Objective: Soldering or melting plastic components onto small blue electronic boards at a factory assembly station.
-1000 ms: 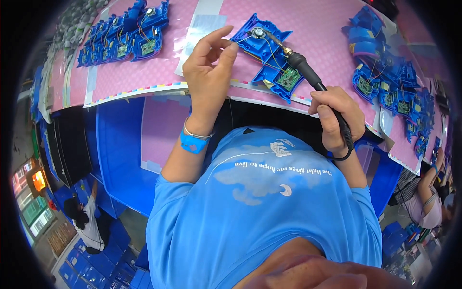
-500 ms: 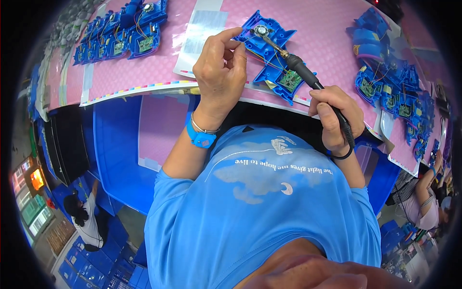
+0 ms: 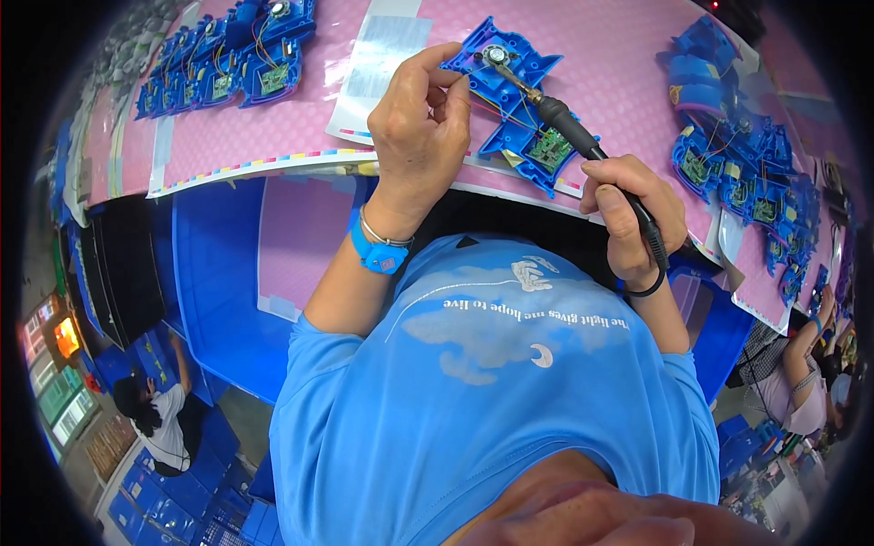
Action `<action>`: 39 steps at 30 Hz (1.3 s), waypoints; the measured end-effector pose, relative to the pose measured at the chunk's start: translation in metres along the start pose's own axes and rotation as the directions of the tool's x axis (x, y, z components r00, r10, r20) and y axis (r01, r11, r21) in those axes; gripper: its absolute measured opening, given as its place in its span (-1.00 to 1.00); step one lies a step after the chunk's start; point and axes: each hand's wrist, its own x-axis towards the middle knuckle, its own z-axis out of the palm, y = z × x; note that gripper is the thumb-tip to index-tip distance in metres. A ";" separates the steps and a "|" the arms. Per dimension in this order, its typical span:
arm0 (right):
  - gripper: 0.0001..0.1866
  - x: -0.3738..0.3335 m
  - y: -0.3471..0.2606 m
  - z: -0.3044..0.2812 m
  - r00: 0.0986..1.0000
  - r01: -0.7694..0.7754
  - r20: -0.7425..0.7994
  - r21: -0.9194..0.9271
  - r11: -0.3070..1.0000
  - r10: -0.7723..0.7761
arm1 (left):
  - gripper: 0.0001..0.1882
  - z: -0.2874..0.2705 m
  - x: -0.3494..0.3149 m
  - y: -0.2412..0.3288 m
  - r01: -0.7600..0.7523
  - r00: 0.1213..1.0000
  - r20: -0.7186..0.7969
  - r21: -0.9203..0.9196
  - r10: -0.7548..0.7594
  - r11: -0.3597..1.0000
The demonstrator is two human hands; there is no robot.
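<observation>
Via cam I've R hand [image 3: 663, 205] w/ grip wrapped round the soldering iron [image 3: 569, 127], well back, prob. b/c of heat; tip's by the speaker [image 3: 496, 55] in the blue shell [image 3: 487, 84] on the worktop [image 3: 619, 73]. L hand [image 3: 419, 127]'s at shell's edge, prob. steadying; can't tell if it's pinching anything. Shirt [image 3: 496, 400] lettering's upside-down; no brand legible.

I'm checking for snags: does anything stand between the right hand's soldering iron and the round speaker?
Nothing visible does. The soldering iron in the right hand slants over the blue housing, its tip at or just above the round speaker. The left hand is left of that line.
</observation>
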 end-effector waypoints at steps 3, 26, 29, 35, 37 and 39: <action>-0.74 0.000 0.000 0.000 1.000 0.000 -0.002 -0.004 1.000 0.000 | -0.63 0.001 0.001 0.001 0.011 1.000 0.010 0.005 -0.011 1.000; -0.77 0.010 0.005 0.000 0.997 -0.041 0.069 0.043 0.998 0.038 | -0.59 -0.011 0.001 -0.005 -0.091 0.996 -0.012 0.083 0.093 0.992; -0.77 0.011 0.006 0.001 0.997 -0.052 0.068 0.060 0.997 0.048 | -0.59 -0.011 0.001 -0.006 -0.101 0.995 -0.008 0.096 0.103 0.990; -0.77 0.013 0.006 0.002 0.997 -0.030 0.080 0.063 0.998 0.025 | -0.58 -0.008 0.003 -0.008 -0.113 0.994 0.004 0.106 0.114 0.988; -0.77 0.013 0.005 0.002 0.996 -0.025 0.081 0.056 0.998 0.021 | -0.57 -0.007 0.003 -0.008 -0.111 0.994 0.006 0.103 0.111 0.988; -0.78 0.013 0.004 0.001 0.996 -0.032 0.085 0.053 0.998 0.028 | -0.56 -0.008 0.004 -0.007 -0.126 0.992 -0.007 0.101 0.128 0.987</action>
